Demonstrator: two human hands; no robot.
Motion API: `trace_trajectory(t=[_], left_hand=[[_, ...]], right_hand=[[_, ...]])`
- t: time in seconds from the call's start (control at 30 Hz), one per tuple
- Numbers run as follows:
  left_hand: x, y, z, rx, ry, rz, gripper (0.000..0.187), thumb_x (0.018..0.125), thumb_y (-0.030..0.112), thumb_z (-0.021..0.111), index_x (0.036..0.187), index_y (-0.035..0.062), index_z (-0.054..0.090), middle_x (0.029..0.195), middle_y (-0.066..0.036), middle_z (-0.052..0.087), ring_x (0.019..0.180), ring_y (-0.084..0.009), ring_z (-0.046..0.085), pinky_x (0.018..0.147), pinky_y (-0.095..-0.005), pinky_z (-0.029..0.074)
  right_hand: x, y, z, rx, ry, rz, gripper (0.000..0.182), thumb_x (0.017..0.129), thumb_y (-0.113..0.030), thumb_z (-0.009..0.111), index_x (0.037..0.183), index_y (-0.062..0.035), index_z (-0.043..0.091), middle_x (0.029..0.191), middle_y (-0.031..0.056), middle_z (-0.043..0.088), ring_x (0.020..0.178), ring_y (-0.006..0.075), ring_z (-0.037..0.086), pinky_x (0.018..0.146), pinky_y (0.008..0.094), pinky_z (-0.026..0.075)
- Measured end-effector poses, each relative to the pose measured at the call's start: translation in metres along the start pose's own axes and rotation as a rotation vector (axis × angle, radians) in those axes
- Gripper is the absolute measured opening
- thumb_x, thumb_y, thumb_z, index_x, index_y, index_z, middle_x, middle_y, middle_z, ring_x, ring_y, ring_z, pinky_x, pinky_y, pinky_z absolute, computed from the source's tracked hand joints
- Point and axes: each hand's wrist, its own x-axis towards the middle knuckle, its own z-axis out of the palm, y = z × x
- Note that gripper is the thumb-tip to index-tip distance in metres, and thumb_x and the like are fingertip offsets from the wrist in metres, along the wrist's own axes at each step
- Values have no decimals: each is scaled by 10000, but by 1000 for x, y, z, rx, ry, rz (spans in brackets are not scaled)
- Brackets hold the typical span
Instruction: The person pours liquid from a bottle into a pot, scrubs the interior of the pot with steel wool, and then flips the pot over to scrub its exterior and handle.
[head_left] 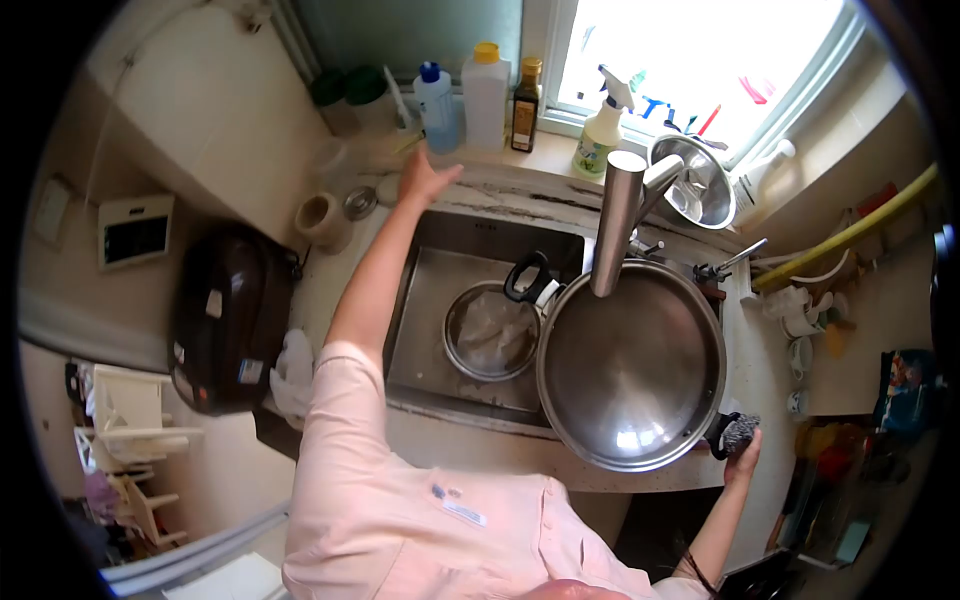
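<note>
My left hand point(428, 183) stretches over the back rim of the sink, thumb spread to the side. Its fingertips are just in front of a blue-capped bottle point(436, 110) and near a thin yellowish-green stick; I see nothing gripped in it. At the lower right, my right hand point(742, 462) is closed on a dark grey steel wool scrubber point(741, 432), right beside a black side handle of the large steel pan point(630, 370). That wide pan rests over the right part of the sink, under the faucet point(618, 220). Its other black handle point(528, 278) points left.
In the sink point(415, 330) sits a smaller pot point(457, 345) with a translucent plastic bag point(495, 330) inside. A white jug point(486, 100), a brown bottle point(525, 110), a spray bottle point(600, 135) and a metal bowl point(715, 165) line the ledge. A dark brown appliance point(230, 310) stands left.
</note>
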Motion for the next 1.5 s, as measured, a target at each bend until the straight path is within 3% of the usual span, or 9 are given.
trace_trajectory(t=[0.23, 0.53, 0.67, 0.83, 0.93, 1.03, 1.13, 1.3, 1.5], left_hand=[[135, -34, 42, -273, 302, 71, 1199, 533, 458, 807, 1368, -73, 129, 1402, -254, 236, 1312, -311, 253, 1073, -340, 223], [102, -2, 20, -593, 316, 159, 686, 619, 205, 790, 1188, 36, 447, 1129, -115, 551, 1034, -240, 538, 897, -362, 416], [18, 11, -38, -824, 132, 234, 580, 673, 116, 749, 1172, 49, 461, 1073, -55, 542, 986, -178, 528, 880, -335, 417], [-181, 49, -98, -1101, -111, -8, 568, 678, -18, 604, 1209, 50, 416, 1119, -108, 531, 1042, -220, 506, 950, -373, 381], [-270, 87, -92, -1277, -358, 2, 634, 619, 101, 672, 1191, 70, 400, 1135, -172, 524, 1075, -245, 492, 936, -391, 389], [-339, 137, -58, -1571, -609, -115, 678, 674, 167, 735, 1231, 71, 360, 1183, -202, 482, 1084, -268, 495, 927, -406, 415], [-385, 186, -22, -1839, -916, -282, 507, 776, 172, 653, 1198, 46, 403, 1152, -126, 508, 1082, -233, 502, 942, -393, 408], [-429, 219, 35, -1461, -1322, -465, 521, 826, 266, 620, 1246, 38, 411, 1237, -101, 466, 1144, -203, 448, 987, -379, 330], [-435, 190, 37, -901, -1589, -24, 490, 753, 247, 714, 1145, 22, 525, 1069, -72, 564, 1014, -151, 515, 882, -283, 418]], right_hand=[[-47, 8, 6, -311, 207, -337, 457, 886, -331, 411, 1208, -13, 472, 1244, 77, 475, 1111, 190, 468, 958, 328, 342], [-87, -11, 150, -1166, 4, -738, 144, 750, -142, 536, 825, -23, 504, 1291, 168, 438, 1172, 330, 388, 998, 413, 280], [-61, -5, 176, -1400, -47, -888, 361, 728, -274, 682, 997, -65, 563, 1313, 164, 403, 1178, 351, 376, 975, 439, 294], [-112, 4, 219, -843, -424, -937, 401, 712, -149, 717, 1057, -43, 541, 1089, 133, 561, 962, 271, 543, 841, 354, 441], [-167, 33, 224, -445, -745, -161, 265, 788, -116, 667, 1015, -41, 551, 980, 56, 582, 850, 126, 580, 721, 246, 477], [-196, 51, 206, -13, -993, 278, 310, 863, -144, 583, 1139, -41, 485, 1114, 68, 551, 986, 160, 560, 833, 280, 453], [-222, 46, 208, 424, -606, 12, 531, 874, -280, 566, 1309, -66, 348, 1308, 88, 422, 1196, 206, 423, 984, 358, 355], [-198, 18, 151, 414, -247, -524, 827, 790, -559, 542, 1384, -77, 226, 1424, 98, 267, 1314, 247, 254, 1088, 420, 181], [-182, -79, 119, 192, -144, -1013, 719, 749, -391, 666, 1274, -29, 335, 1310, 140, 391, 1246, 286, 367, 1006, 426, 351]])
